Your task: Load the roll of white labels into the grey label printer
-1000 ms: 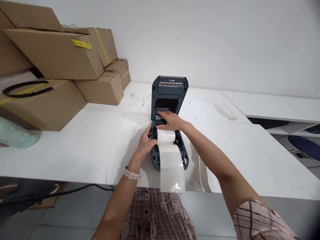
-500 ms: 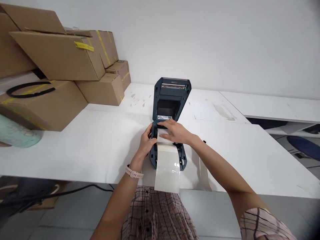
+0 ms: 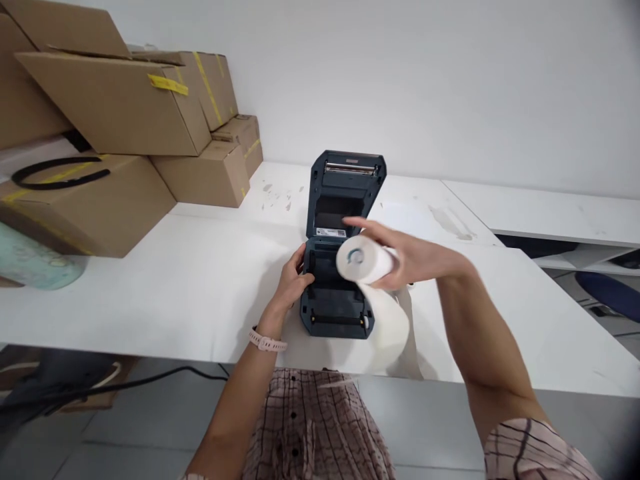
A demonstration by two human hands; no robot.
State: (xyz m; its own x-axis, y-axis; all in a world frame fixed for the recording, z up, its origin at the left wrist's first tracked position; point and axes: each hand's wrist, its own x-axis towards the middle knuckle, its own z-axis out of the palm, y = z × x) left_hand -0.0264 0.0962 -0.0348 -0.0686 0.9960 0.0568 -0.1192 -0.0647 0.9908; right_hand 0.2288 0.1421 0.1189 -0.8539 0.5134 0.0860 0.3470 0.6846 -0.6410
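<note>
A dark blue label printer [image 3: 336, 313] stands on the white table with its lid [image 3: 345, 183] raised and its inner bay bare. My left hand [image 3: 294, 283] grips the printer's left side, thumb over the inner edge and fingers outside. My right hand [image 3: 400, 257] is wrapped round a roll of white labels [image 3: 361, 260], held tilted above the printer's right side with its round end toward the left. From the roll a loose strip of labels [image 3: 393, 327] curls down past the printer's right front corner, blurred by motion.
Cardboard boxes [image 3: 110, 110] with yellow tape are piled at the left, a black band [image 3: 55, 175] lying on one. A pale green bottle [image 3: 37, 260] lies beside them. Below the table's front edge a black cable [image 3: 165, 372] runs. White shelving [image 3: 585, 253] stands at the right.
My right hand has lifted the label roll out of the printer and moved right with it. The strip has swung off the printer's front to the right. My left hand has stayed on the printer.
</note>
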